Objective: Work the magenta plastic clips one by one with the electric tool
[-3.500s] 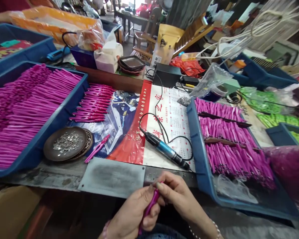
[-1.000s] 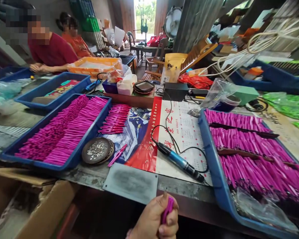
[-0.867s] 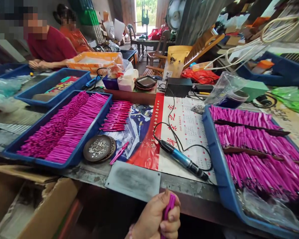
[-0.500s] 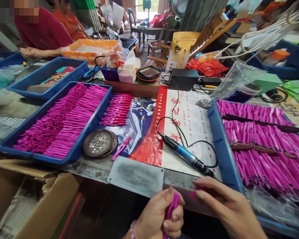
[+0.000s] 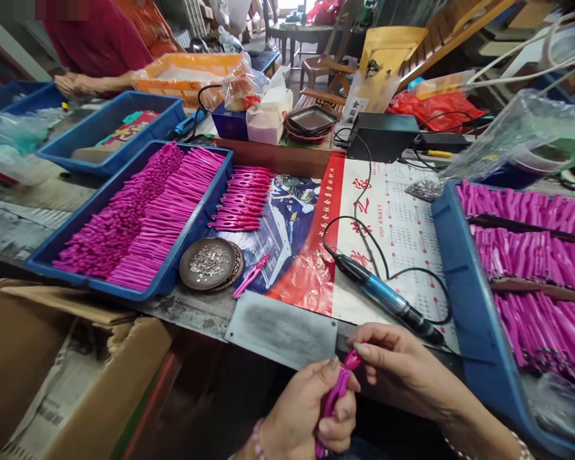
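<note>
My left hand, low in the middle of the head view, is wrapped round a magenta plastic handle held upright. Between thumb and fingers, my right hand pinches a small glossy pink tip piece at the handle's upper end; whether the two parts are joined I cannot tell. Just beyond the hands lies a grey metal plate at the bench edge. One finished-looking pink piece rests past it, beside a brown dish of small silvery bits. A row of similar glossy pink pieces lies farther back.
Blue trays of magenta handles stand left and right. A blue pen-like power tool with a looped black cable lies on a calendar sheet. An open cardboard box sits lower left. Another person's hands rest at upper left.
My right hand has come left to the handle's top, bringing the pink tip piece against or close to it. My left hand keeps its grip. The view has shifted, moving the bench leftward items right.
</note>
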A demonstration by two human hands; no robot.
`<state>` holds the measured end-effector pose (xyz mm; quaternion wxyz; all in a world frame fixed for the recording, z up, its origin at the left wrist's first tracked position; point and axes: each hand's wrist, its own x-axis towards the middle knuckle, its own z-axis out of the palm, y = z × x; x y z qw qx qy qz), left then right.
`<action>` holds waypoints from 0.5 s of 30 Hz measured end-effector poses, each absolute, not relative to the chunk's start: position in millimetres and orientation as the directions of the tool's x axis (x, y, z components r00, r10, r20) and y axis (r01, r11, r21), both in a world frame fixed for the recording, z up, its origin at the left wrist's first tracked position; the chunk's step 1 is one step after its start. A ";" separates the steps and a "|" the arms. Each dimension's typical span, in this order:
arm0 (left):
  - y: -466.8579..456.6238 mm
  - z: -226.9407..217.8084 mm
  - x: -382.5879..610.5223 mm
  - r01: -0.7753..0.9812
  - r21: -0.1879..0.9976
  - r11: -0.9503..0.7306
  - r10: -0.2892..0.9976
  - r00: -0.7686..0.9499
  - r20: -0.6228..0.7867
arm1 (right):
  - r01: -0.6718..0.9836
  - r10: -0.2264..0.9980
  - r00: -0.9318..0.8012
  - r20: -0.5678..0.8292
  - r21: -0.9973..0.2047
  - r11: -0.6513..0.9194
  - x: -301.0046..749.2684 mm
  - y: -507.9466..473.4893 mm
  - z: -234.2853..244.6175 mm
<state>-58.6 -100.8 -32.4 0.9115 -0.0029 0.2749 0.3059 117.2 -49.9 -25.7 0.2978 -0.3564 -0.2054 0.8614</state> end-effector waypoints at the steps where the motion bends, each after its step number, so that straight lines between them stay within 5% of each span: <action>1: -100.2 -32.4 -58.5 -0.556 0.162 0.816 0.554 0.668 -0.498 | -0.363 0.656 -0.579 -0.484 -0.568 -0.739 116.1 -49.3 -25.7; 15: -102.4 -32.6 -53.4 -0.591 0.098 0.801 0.547 0.655 -0.521 | -0.225 0.637 -0.647 -0.419 -0.694 -0.684 111.3 -40.2 -14.8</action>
